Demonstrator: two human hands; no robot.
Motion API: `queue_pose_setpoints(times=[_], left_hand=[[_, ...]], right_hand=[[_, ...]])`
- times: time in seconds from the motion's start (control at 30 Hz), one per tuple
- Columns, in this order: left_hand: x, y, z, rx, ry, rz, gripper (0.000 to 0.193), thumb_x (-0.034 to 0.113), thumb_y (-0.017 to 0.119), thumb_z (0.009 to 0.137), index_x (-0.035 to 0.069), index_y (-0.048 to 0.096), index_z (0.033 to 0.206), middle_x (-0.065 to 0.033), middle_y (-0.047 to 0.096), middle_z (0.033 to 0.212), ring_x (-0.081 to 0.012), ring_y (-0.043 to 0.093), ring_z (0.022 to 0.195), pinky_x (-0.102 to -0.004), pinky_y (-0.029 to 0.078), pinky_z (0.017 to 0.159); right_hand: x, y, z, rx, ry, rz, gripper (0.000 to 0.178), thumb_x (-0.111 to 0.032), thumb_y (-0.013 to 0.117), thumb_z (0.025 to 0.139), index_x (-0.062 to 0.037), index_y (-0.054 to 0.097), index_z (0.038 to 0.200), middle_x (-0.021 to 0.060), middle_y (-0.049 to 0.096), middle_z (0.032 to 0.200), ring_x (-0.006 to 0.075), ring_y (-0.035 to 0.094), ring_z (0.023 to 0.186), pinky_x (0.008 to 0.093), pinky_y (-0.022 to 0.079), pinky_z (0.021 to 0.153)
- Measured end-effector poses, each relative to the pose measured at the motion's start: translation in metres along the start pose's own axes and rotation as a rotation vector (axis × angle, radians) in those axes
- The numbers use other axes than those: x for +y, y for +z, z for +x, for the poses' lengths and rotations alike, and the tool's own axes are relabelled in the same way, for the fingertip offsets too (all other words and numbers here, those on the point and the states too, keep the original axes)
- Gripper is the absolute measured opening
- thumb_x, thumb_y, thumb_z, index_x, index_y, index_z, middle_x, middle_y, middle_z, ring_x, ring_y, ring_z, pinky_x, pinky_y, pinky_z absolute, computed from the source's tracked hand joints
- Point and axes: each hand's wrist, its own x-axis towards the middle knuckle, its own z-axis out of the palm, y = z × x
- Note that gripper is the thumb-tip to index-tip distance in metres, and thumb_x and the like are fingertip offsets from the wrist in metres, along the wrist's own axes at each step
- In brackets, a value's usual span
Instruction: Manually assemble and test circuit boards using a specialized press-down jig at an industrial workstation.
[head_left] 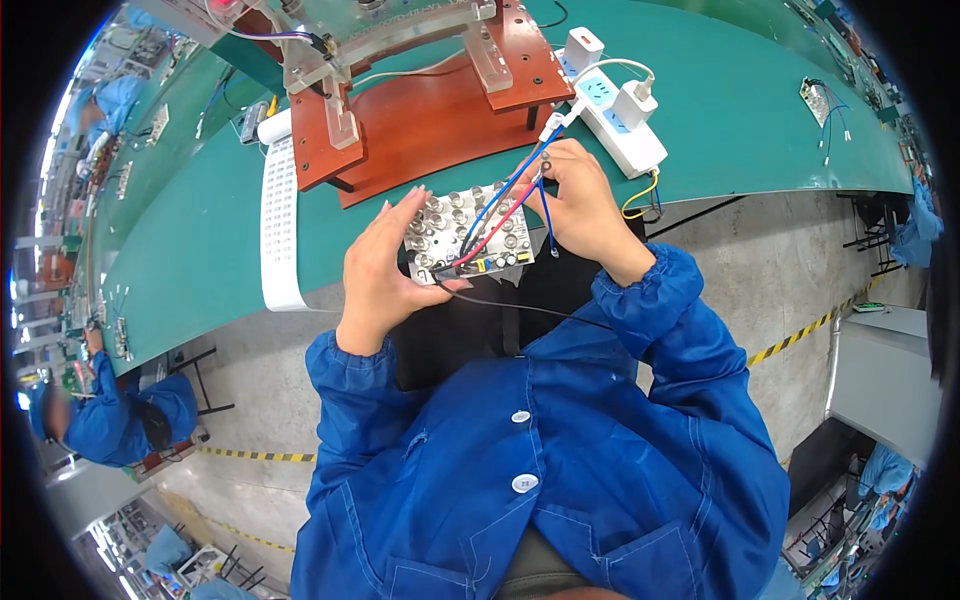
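Your left grip point(378, 268) has the board point(440, 241) by one end, your right grip point(580, 205) pinches some wires point(516, 207).

The board point(447, 245) looks matt white, its round parts point(457, 200) glossy and glassy. The wires point(499, 228) have smooth plastic coats. Glossy white plastic forms the power strip point(630, 145). The stand's point(430, 150) red-brown panels are smooth, with clear, shiny plastic blocks point(489, 62). The label strip point(280, 225) looks like paper, the jacket point(610, 450) creased matt cloth, its buttons point(524, 484) shiny plastic, the floor point(265, 410) rough concrete.
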Motion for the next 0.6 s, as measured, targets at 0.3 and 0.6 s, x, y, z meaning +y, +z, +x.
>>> queue_pose_setpoints(times=[0.3,0.6], left_hand=[[0.0011,0.0002,0.0008,-0.007,-0.004,0.007,0.1,0.047,0.093,0.056,0.0,0.057,0.136,-0.0191,0.07,0.12,-0.0364,0.068,0.111,-0.0504,0.044,0.11],[-0.0003,0.0005,0.0006,0.007,0.006,0.003,0.099,0.047,0.094,0.056,0.0,0.057,0.135,-0.019,0.07,0.12,-0.0354,0.069,0.111,-0.0499,0.044,0.11]], right_hand=[[0.0001,-0.0013,0.0005,-0.016,0.014,0.001,0.011,-0.011,0.079,0.082,-0.0042,0.074,0.089,0.0098,0.068,0.093,0.0291,0.058,0.101,0.0392,0.048,0.088],[-0.001,-0.0007,-0.0003,-0.015,-0.001,-0.025,0.011,-0.011,0.079,0.081,-0.0048,0.074,0.089,0.0091,0.067,0.092,0.029,0.057,0.1,0.0391,0.047,0.086]])
